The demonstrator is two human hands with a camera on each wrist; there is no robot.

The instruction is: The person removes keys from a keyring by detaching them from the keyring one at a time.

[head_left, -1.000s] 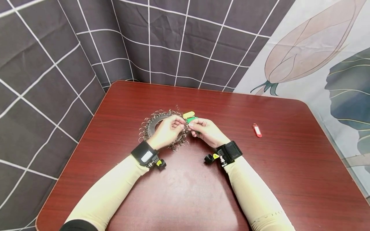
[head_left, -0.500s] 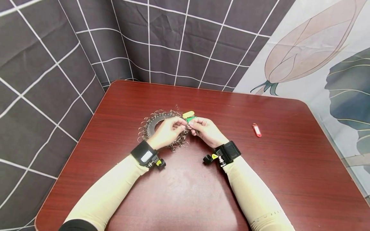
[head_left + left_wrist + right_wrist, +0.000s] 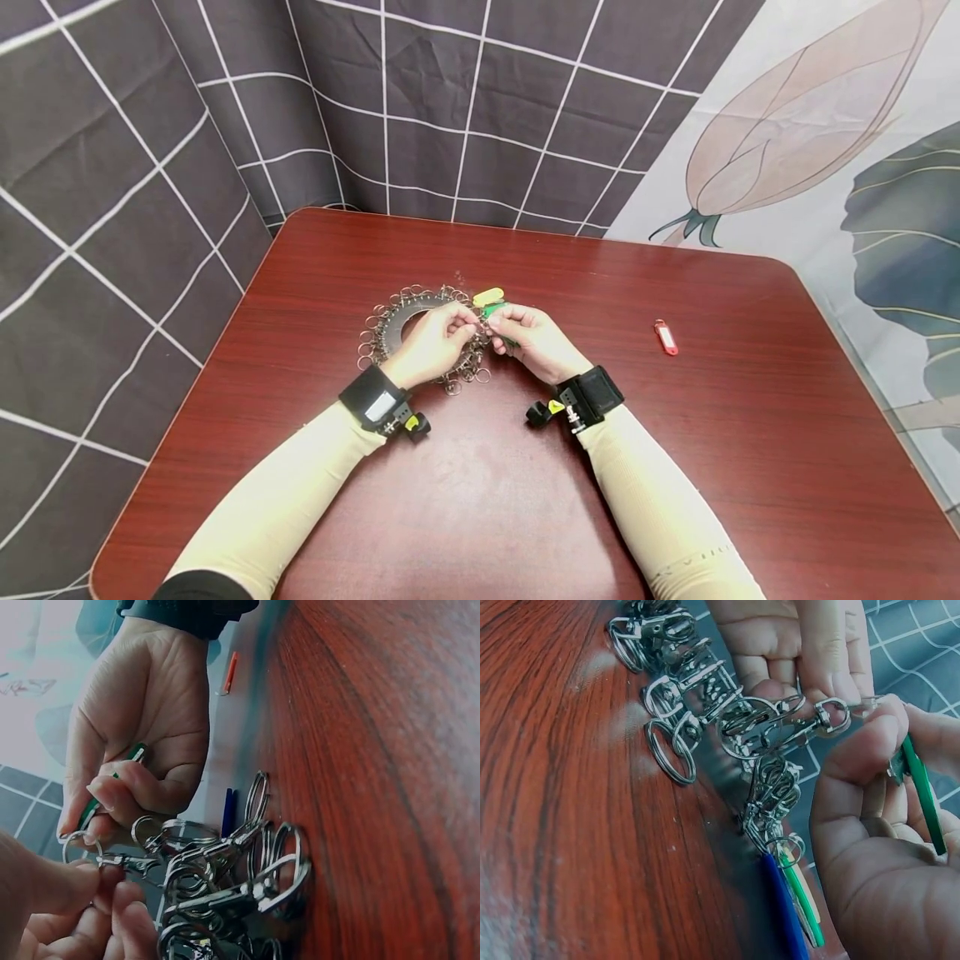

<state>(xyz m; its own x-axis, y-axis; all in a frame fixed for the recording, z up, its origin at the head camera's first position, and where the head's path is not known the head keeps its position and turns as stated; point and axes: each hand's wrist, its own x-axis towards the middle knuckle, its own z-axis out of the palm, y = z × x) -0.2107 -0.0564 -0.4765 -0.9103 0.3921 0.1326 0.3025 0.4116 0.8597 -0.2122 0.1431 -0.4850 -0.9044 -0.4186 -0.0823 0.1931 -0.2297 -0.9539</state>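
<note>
Both hands meet at the right side of a grey ring-shaped disc point(image 3: 393, 327) fringed with metal clasps and split rings. My left hand point(image 3: 435, 337) pinches a split ring point(image 3: 69, 846) on the end of a swivel clasp point(image 3: 129, 862). My right hand point(image 3: 538, 343) grips a green key tag point(image 3: 924, 793) between thumb and curled fingers, its fingertips right at that same ring. The tag's upper end is partly covered by the right fingers. Part of the disc is hidden under my left hand.
A yellow key tag point(image 3: 489, 297) lies just beyond the hands, beside the disc. Blue point(image 3: 781, 904) and green tags point(image 3: 804, 891) hang from clasps in the right wrist view. Farther right on the red-brown table point(image 3: 750, 400) lies a red key tag point(image 3: 665, 337).
Both hands stay at nearly the same place, with small finger movements around the split ring. The right hand has shifted slightly left. The red tag lies unmoved.
</note>
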